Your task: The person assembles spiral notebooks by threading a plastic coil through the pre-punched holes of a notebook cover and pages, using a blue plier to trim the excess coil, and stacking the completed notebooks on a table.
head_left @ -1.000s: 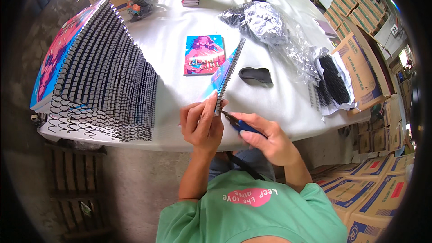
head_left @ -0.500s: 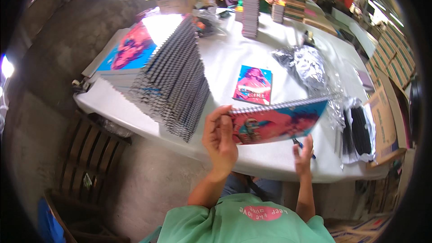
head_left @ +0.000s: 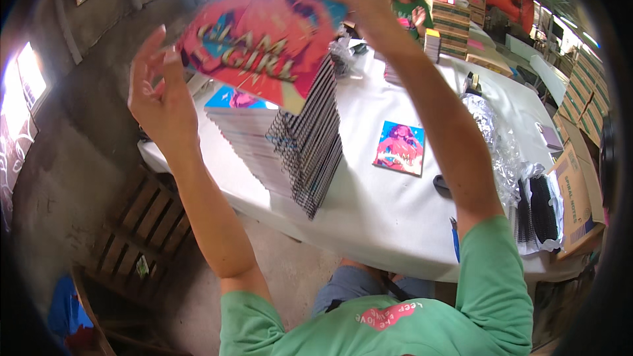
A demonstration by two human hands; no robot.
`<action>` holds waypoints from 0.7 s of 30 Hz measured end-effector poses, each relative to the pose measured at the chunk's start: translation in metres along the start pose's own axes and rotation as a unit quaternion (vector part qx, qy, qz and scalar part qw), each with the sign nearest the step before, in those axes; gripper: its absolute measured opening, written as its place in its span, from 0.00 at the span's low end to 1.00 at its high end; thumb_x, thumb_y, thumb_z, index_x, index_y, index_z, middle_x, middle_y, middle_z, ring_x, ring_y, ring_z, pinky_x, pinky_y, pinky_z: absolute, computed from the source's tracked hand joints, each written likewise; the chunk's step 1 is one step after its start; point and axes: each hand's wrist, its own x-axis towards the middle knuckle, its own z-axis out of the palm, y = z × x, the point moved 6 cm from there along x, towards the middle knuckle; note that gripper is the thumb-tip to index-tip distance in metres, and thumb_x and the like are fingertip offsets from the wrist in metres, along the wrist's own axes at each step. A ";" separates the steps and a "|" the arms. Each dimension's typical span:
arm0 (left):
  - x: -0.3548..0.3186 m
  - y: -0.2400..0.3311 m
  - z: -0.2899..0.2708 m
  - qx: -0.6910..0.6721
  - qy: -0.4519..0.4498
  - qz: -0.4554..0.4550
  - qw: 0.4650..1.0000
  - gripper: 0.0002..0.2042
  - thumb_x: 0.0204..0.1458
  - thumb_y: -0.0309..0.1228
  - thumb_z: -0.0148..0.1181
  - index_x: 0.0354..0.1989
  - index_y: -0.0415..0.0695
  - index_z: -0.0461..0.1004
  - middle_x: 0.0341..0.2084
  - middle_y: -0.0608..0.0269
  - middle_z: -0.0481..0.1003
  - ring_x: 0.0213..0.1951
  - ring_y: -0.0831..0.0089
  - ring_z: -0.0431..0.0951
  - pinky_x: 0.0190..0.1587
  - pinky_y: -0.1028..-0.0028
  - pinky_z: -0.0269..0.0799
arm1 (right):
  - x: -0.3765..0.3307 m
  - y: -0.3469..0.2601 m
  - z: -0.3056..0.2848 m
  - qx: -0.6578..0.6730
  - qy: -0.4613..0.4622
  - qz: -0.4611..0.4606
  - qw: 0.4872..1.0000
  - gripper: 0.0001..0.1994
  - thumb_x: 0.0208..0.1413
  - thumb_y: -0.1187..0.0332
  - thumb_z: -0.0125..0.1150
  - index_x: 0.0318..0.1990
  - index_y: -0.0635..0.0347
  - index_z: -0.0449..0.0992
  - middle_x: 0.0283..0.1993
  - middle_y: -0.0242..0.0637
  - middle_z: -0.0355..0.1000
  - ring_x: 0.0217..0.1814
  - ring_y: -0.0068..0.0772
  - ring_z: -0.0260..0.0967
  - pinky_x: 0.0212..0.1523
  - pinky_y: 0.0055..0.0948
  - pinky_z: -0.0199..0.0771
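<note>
Above the white surface [head_left: 395, 204], a pink notebook [head_left: 264, 39] is lifted over the tall stack of spiral notebooks [head_left: 290, 138]. Right hand [head_left: 366, 6] pinches its far edge, the fingertips partly hidden behind the cover. Left hand [head_left: 158, 95] is spread open beside its left corner, possibly not touching. Another small notebook [head_left: 400, 148] lies to the right.

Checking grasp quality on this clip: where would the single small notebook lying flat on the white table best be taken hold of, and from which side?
Probably by its near edge, reached from the person's side of the table. The small notebook lies flat and alone, with bare cloth all around it, so fingers can slide under that edge. The tall stack of spiral notebooks crowds its left side, and the clear plastic wrap lies to its right.
</note>
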 end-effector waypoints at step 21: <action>-0.224 -0.013 -0.024 -0.264 0.118 -0.111 0.951 0.21 0.56 0.41 0.42 0.49 0.36 0.61 0.49 0.52 0.66 0.53 0.61 0.65 0.59 0.62 0.57 | -0.219 0.215 -0.275 -0.185 0.257 0.319 0.893 0.26 0.48 0.71 0.57 0.56 0.69 0.60 0.51 0.48 0.68 0.51 0.34 0.67 0.53 0.28 0.65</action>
